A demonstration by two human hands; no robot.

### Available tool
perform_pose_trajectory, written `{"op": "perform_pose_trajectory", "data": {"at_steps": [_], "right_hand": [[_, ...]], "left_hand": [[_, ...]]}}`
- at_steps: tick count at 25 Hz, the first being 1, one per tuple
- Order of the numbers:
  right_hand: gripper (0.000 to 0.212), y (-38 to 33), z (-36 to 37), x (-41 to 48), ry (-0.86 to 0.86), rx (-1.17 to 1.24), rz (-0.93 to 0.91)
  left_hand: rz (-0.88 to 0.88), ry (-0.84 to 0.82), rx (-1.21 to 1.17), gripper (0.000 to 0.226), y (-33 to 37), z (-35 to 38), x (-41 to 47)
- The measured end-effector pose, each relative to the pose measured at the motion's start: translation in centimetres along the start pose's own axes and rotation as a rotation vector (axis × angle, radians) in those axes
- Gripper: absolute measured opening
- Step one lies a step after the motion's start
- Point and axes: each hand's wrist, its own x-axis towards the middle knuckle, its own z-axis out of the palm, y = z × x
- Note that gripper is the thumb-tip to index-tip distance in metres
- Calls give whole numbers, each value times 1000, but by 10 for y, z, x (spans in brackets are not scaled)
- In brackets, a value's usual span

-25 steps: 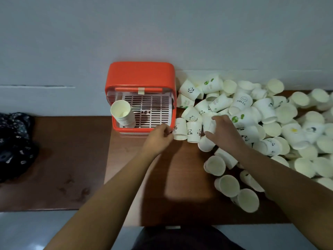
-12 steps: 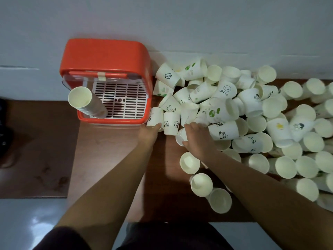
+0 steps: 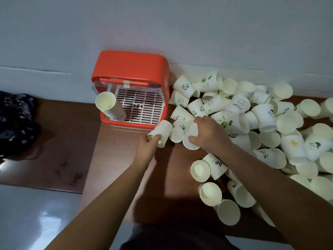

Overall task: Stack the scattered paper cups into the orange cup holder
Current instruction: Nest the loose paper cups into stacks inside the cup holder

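Paper cups [image 3: 266,139] are heaped over the right side of the worktop [image 3: 117,159], and a nested stack [image 3: 110,110] is stood at the left of the orange cup holder [image 3: 131,69]. One cup [image 3: 160,131] is clasped by the left grip [image 3: 147,148], its long axis tilted toward the holder's front right corner. The stack lies up and leftward, nearest this grip. Another cup [image 3: 191,141] is clutched by the right grip [image 3: 209,136] at the heap's edge.

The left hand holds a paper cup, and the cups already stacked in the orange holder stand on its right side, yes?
No. The head view shows the stack of nested white paper cups on the left side of the orange plastic cup holder. The left hand does hold a white paper cup.
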Motion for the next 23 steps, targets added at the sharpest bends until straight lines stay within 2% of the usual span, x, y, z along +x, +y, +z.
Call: {"op": "perform_pose_trajectory", "data": {"at_steps": [3, 7, 11, 15, 16, 19, 21, 23], "right_hand": [[51, -24, -21, 13, -1, 47, 19], [42, -49, -31, 23, 60, 305, 86], [45, -73, -17, 13, 108, 491, 134], [42, -98, -7, 12, 80, 734, 199], [42, -103, -6, 13, 87, 776, 218], [41, -117, -2, 14, 104, 823, 232], [38, -122, 5, 14, 112, 843, 243], [41, -127, 12, 14, 96, 875, 273]], "left_hand": [[60, -52, 19, 57, 11, -25, -7], [174, -131, -50, 49, 25, -74, -11], [332, 41, -92, 50, 49, -141, -7], [461, 121, -246, 51, 78, -180, 4], [483, 174, -178, 53, 86, -185, 5], [555, 320, 230, 64, 98, -192, 25], [578, 286, 476, 67, 99, -191, 40], [609, 229, 588, 69, 101, -184, 53]]}}
